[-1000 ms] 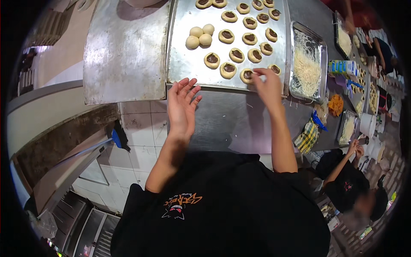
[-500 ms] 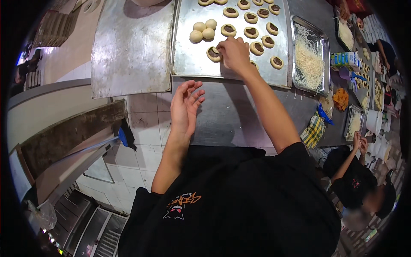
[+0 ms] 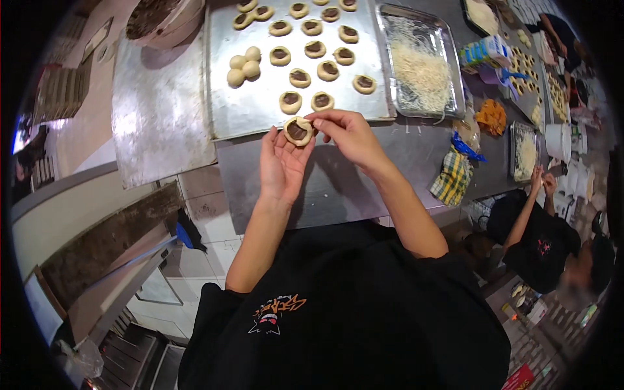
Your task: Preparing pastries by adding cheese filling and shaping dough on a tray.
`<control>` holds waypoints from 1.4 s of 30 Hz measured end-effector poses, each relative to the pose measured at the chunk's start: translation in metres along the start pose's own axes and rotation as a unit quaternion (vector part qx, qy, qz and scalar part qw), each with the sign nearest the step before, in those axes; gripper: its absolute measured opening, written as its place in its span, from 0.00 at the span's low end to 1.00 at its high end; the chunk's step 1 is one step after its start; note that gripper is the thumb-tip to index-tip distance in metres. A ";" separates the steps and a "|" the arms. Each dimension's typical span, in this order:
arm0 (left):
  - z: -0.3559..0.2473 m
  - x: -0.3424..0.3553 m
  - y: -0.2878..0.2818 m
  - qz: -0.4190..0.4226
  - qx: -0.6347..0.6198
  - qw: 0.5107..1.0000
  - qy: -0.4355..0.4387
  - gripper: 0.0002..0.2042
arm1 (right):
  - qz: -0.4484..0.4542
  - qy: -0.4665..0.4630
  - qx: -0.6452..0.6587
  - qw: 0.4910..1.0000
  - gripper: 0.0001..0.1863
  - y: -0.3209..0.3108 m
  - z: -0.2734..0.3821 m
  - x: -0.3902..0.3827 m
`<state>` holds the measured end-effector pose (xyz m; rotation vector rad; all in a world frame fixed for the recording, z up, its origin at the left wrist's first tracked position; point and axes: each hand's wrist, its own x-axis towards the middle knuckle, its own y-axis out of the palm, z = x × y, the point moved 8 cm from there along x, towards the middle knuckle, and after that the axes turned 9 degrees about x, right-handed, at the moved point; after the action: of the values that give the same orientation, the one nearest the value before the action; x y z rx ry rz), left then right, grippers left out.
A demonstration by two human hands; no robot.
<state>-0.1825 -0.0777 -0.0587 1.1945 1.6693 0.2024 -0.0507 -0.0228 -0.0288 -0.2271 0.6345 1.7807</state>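
A dough round (image 3: 298,132) with dark brown filling rests on the fingers of my left hand (image 3: 281,166), just in front of a large metal tray (image 3: 227,110). My right hand (image 3: 346,140) grips the round's right edge between thumb and forefinger. On the tray sit several similar filled rounds (image 3: 290,102) and a cluster of smooth pale dough balls (image 3: 244,65).
Shredded pale food fills a steel pan (image 3: 421,81) on the right. A bowl (image 3: 162,23) sits upper left, a metal sheet (image 3: 159,110) below it. Checked cloth (image 3: 452,179), orange bag (image 3: 491,118) and carton (image 3: 484,53) lie right. A co-worker (image 3: 536,240) stands lower right.
My right hand has moved from the tray down to my left hand with a filled round. My left hand now supports that round. The view has shifted, showing more of the bowl.
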 end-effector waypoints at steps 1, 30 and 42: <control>0.011 0.001 0.006 0.003 0.004 1.000 -0.004 0.21 | -0.024 -0.072 -0.101 0.992 0.11 -0.019 0.011 -0.006; 0.137 0.002 0.082 -0.061 0.107 0.992 0.005 0.13 | -0.250 -0.211 -0.477 0.816 0.13 -0.301 0.100 0.000; 0.158 0.012 0.103 -0.023 0.154 0.988 -0.005 0.14 | -0.168 -0.181 -0.666 0.704 0.12 -0.286 0.073 0.008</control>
<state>0.0061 -0.0805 -0.0739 1.3804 1.7597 -0.0955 0.2268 0.0735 -0.0573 -0.8683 -1.0481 1.5268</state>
